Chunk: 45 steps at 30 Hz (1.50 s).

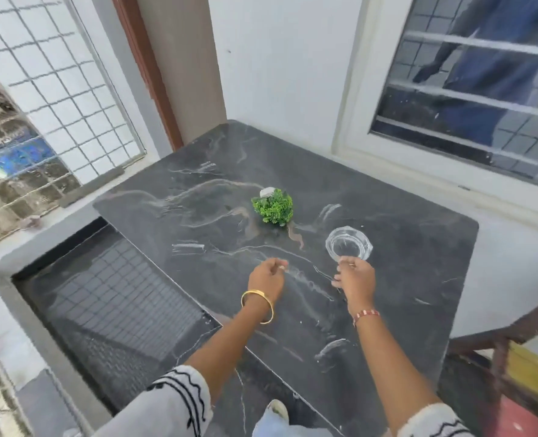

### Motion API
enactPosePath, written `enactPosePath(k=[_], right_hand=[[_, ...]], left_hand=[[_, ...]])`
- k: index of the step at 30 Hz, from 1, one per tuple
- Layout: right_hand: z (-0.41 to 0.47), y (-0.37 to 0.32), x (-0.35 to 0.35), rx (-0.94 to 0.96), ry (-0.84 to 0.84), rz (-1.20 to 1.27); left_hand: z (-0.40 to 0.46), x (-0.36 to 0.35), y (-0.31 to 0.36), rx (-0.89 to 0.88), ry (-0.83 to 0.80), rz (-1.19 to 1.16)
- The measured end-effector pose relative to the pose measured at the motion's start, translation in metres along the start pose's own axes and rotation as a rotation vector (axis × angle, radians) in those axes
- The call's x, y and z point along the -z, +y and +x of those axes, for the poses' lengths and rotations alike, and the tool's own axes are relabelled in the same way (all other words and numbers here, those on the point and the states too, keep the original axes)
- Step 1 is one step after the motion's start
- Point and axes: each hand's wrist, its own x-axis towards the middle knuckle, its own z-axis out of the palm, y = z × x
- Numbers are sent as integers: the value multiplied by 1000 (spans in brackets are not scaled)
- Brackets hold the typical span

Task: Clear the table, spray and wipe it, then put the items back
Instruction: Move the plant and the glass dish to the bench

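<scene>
A dark marble table point(403, 279) stands in the corner under a window. On it sit a small green plant point(273, 207) in a white pot and, to its right, a clear glass bowl point(348, 243). My left hand point(266, 277) hovers over the table's middle with fingers loosely curled and nothing in it. Just below the bowl's near rim is my right hand point(356, 279), fingers apart; whether it touches the rim I cannot tell.
A white wall and a barred window point(469, 89) border the table at the back right. A mesh window point(41, 105) and a sunken grated pit point(110, 298) lie to the left. A brown railing point(497, 339) stands at the right.
</scene>
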Motion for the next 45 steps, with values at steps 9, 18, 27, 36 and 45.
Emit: enactPosePath(k=[9,18,27,36,45], right_hand=[[53,7,4,-172,221,38],[68,-1,0,-181,253,-64],[45,-11,-24,-190,289,14],[3,-32,-78,-214,242,128],[-9,-44,-101,-250,409,157]], left_hand=[[45,-27,13,-17,-177,91],[56,-27,27,-74,-249,109],[83,-9,27,-156,-324,126],[148,48,12,-903,-166,519],[207,52,32,-1023,-307,1208]])
